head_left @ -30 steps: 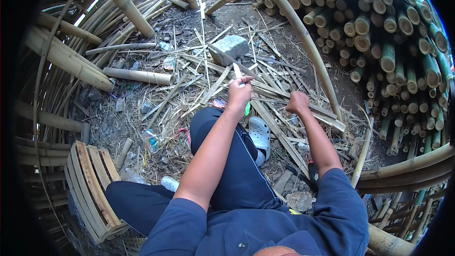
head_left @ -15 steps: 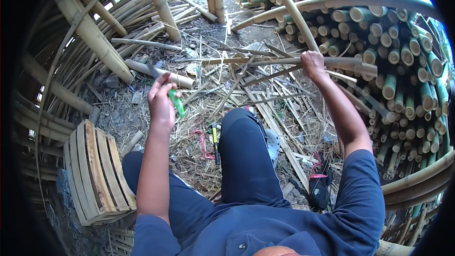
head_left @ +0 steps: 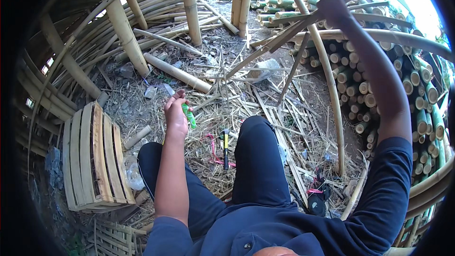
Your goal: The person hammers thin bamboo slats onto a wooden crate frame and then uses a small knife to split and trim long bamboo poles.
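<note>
My left hand (head_left: 176, 117) is closed round a knife with a bright green handle (head_left: 189, 115), held above the littered ground left of my knee. Its pale blade points away, past my fingers. Stretched far out and raised at the upper right, my right hand (head_left: 334, 12) grips several split bamboo strips (head_left: 296, 29). They slant from the middle of the ground up past my fist, and their ends fan apart. One short strip (head_left: 295, 66) hangs down below the others. My fingers there are partly blurred, but they wrap the strips.
A slatted wooden crate (head_left: 86, 156) stands at my left. Cut green bamboo poles (head_left: 365, 87) are stacked at the right, behind an arched pole (head_left: 332, 99). A yellow-and-black-handled tool (head_left: 226, 149) lies by my knee among shavings. Upright bamboo posts (head_left: 191, 9) rise ahead.
My right hand has swung up and away with the bamboo strips, which went from nearly level to steeply slanted. The knife stays in my left hand. The whole view has shifted somewhat.
</note>
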The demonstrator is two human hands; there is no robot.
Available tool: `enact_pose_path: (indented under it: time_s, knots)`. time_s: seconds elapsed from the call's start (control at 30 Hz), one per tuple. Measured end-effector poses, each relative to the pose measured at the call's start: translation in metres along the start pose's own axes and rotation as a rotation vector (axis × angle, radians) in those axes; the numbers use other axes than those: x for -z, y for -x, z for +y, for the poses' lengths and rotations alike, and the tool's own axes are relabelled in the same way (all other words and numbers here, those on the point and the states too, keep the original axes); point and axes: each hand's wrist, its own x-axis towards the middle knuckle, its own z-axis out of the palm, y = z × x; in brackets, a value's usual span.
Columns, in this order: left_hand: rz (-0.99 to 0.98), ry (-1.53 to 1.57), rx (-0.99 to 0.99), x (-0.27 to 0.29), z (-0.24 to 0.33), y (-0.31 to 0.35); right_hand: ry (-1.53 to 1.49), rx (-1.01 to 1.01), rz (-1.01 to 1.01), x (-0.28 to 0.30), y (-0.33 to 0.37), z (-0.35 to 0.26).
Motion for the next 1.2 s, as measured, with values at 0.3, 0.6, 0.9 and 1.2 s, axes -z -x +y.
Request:
enact_pose_path:
  time_s: [0.3,0.6,0.9,1.2]
  knots:
    - [0.008,0.057,-0.01,0.009,0.017,0.012,0.116,-0.324,-0.12,0.098,-0.003,0.064]
    - [0.013,0.079,-0.03,0.022,0.022,0.021,-0.461,-0.73,-0.396,0.089,0.024,-0.076]
    - [0.053,0.068,-0.042,0.05,0.04,0.026,-0.949,-0.772,-0.625,0.037,0.041,-0.221]
    - [0.116,0.085,-0.077,0.072,0.067,0.031,-1.24,-0.597,-0.655,0.041,-0.031,-0.284]
